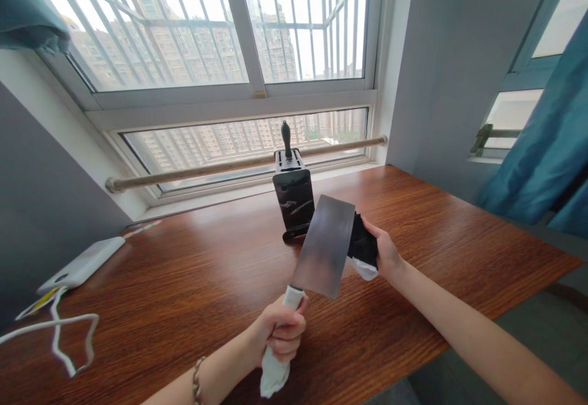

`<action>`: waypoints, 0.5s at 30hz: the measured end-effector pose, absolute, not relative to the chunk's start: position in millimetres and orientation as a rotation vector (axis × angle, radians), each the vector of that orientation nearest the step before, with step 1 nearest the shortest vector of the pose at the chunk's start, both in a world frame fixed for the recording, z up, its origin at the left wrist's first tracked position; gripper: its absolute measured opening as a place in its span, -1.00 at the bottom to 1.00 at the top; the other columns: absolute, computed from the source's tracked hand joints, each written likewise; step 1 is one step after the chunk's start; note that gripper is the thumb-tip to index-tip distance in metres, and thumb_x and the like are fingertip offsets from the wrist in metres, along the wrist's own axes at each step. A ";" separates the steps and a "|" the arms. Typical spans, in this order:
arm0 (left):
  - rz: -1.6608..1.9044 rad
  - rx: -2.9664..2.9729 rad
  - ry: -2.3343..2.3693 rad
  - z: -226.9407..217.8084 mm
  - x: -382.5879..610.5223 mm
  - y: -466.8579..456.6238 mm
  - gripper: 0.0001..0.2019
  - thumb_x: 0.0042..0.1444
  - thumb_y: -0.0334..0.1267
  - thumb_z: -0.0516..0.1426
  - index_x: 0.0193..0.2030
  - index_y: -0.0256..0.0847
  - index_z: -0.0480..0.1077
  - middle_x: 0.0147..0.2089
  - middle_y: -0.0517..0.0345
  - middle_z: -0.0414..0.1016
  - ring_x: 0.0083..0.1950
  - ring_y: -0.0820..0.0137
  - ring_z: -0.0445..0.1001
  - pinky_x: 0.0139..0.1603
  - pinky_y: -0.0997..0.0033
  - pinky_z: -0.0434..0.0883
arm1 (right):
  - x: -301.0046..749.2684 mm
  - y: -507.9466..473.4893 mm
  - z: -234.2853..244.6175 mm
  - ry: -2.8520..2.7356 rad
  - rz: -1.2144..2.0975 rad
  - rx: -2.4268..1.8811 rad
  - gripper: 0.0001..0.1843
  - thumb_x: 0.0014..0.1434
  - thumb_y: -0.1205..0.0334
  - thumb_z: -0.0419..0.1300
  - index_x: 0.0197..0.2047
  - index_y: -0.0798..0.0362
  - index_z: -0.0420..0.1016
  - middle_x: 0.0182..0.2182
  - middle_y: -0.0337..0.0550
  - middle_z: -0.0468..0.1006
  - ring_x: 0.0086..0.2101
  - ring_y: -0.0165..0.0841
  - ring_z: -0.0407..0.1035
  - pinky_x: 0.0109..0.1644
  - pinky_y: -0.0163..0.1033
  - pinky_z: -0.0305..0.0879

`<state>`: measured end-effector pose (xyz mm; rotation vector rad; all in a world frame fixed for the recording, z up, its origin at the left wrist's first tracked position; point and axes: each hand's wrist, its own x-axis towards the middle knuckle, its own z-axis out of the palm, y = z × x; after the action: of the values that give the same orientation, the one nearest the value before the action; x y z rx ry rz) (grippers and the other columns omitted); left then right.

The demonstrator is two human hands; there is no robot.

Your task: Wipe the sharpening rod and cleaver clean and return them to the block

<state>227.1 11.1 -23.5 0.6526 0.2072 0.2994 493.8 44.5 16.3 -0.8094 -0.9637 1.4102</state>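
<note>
My left hand (281, 330) is closed round the white handle of a cleaver (327, 247), which has a white cloth wrapped about the grip. The broad steel blade points up and away over the wooden table (184, 270). My right hand (386, 252) holds a black and white cloth (362, 249) pressed against the blade's right edge. Just behind the blade stands a black knife block (294, 193) with one dark handle sticking up from it.
A white power bank (82, 264) with a looping white cable (68, 337) lies at the table's left end. A wooden rail (206, 169) runs along the barred window behind. Blue curtains (546, 147) hang at the right.
</note>
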 end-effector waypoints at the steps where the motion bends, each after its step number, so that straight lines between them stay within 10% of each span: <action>1: 0.322 0.659 0.211 -23.0 227.4 10.4 -0.90 0.00 -0.37 0.10 -0.43 -0.12 0.22 -0.76 0.48 0.00 -0.84 0.67 -0.28 -0.84 0.69 -0.03 | 491.2 42.2 16.2 -0.915 1.467 -0.795 -0.60 0.23 -0.01 -0.06 -0.25 0.06 0.49 -0.32 -0.12 0.63 -0.29 -0.23 0.53 -0.17 -0.12 0.43; 15: 0.493 0.704 0.270 -19.2 231.2 4.7 -0.91 0.02 -0.39 0.09 -0.40 -0.12 0.24 -0.75 0.48 0.00 -0.81 0.65 -0.24 -0.82 0.68 -0.03 | 465.1 21.2 10.2 -0.551 1.986 -0.735 -0.63 0.23 0.10 0.00 -0.31 0.18 0.52 -0.43 -0.07 0.62 -0.43 -0.30 0.51 -0.24 -0.21 0.38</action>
<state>231.2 4.7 -19.2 0.7042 0.2700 0.4933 465.1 21.2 10.2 -0.7352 -0.5514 1.9863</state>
